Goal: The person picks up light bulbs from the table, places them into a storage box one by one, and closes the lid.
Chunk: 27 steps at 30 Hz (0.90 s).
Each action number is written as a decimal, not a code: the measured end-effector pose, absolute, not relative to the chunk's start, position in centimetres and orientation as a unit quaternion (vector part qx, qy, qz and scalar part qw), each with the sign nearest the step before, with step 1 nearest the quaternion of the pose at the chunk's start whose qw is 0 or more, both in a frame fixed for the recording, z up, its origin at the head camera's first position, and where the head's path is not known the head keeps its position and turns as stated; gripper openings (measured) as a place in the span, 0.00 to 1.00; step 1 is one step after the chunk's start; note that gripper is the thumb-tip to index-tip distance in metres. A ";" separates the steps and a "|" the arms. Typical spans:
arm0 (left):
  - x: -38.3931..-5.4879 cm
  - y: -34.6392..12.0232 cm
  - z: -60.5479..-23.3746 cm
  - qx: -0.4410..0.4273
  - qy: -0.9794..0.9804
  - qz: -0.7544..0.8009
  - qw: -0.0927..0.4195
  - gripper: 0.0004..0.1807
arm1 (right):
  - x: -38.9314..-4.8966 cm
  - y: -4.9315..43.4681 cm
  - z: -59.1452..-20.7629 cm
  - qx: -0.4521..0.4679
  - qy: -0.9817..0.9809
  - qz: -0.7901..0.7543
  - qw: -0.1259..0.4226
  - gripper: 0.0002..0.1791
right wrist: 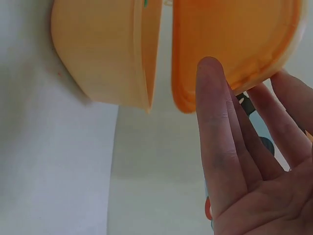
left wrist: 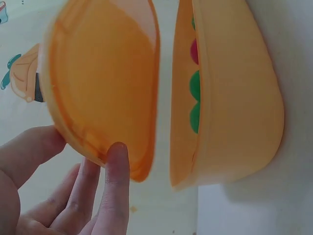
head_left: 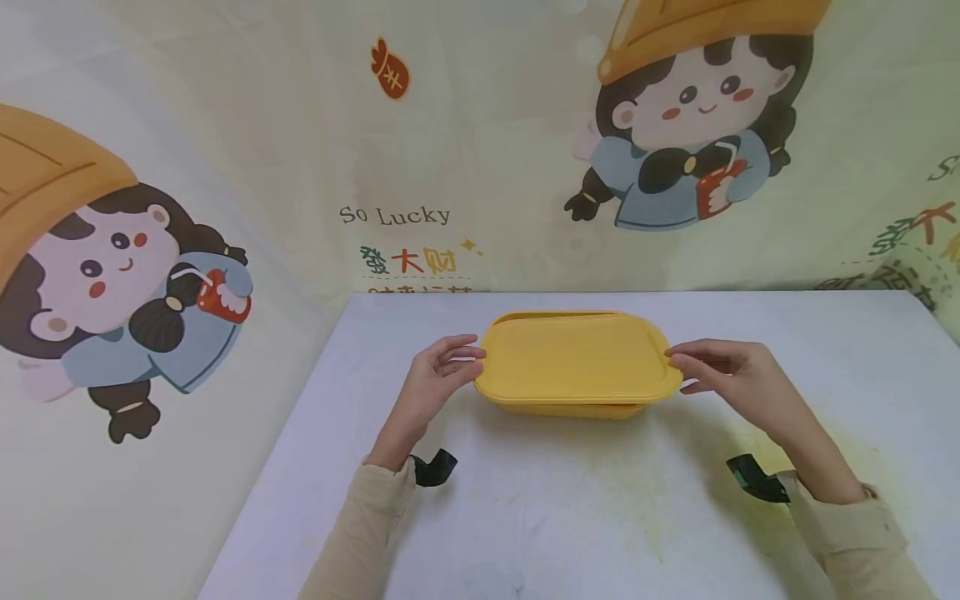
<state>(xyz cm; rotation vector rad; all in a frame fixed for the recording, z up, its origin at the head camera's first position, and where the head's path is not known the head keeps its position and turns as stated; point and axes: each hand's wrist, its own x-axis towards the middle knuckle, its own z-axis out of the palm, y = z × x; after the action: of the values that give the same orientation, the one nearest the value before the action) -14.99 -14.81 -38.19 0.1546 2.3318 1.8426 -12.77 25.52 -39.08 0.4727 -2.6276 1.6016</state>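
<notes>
A yellow lid [head_left: 577,358] is held above a yellow rectangular box [head_left: 573,411] that stands on the table. At the lid's left end my left hand [head_left: 438,371] pinches the rim between thumb and fingers. My right hand [head_left: 735,377] pinches the opposite end the same way. In the left wrist view, a gap shows between lid and box. Through it, round green things [left wrist: 195,117] and a round red thing [left wrist: 194,51] are partly visible inside; the box's front wall hides the rest.
The white table [head_left: 570,517] has faint yellowish stains. Behind it hangs a cloth backdrop [head_left: 480,150] with cartoon figures and lettering, which also covers the left side. Dark curved pieces [head_left: 435,468] stick out at both wrists by the beige sleeves [head_left: 360,525].
</notes>
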 end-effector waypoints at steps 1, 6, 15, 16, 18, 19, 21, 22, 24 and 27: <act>-15.0 -14.8 -38.2 0.053 0.779 0.619 0.083 0.27 | -12.8 25.5 -39.1 0.154 -0.845 0.512 0.015 0.14; -15.1 -14.6 -38.3 0.045 0.767 0.634 0.087 0.30 | -12.9 25.5 -39.3 0.156 -0.852 0.500 0.007 0.16; -15.2 -14.4 -38.5 0.027 0.759 0.645 0.080 0.33 | -13.1 25.4 -39.4 0.137 -0.859 0.493 -0.032 0.30; -15.3 -14.4 -38.6 0.026 0.759 0.647 0.076 0.33 | -13.2 25.4 -39.4 0.137 -0.858 0.493 -0.035 0.31; -15.5 -14.3 -38.7 0.025 0.756 0.651 0.067 0.32 | -13.2 25.4 -39.4 0.138 -0.858 0.493 -0.042 0.32; -15.5 -14.3 -38.8 0.024 0.755 0.652 0.065 0.32 | -13.3 25.4 -39.5 0.137 -0.858 0.493 -0.045 0.32; -15.7 -14.2 -39.0 0.026 0.753 0.654 0.063 0.31 | -13.3 25.4 -39.5 0.136 -0.860 0.490 -0.047 0.33; -15.8 -14.1 -39.1 0.028 0.752 0.656 0.064 0.31 | -13.4 25.4 -39.6 0.134 -0.861 0.488 -0.047 0.33; -15.9 -14.1 -39.3 0.027 0.753 0.654 0.065 0.31 | -13.4 25.3 -39.6 0.129 -0.865 0.482 -0.045 0.33; -16.1 -14.0 -39.7 0.024 0.754 0.653 0.063 0.31 | -13.5 25.4 -39.8 0.124 -0.871 0.474 -0.043 0.33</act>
<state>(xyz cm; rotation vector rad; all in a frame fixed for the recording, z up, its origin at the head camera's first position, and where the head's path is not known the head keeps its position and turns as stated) -16.11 -14.05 -39.70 0.0735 2.2780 1.9732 -13.52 25.38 -39.76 0.4021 -2.8117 1.5314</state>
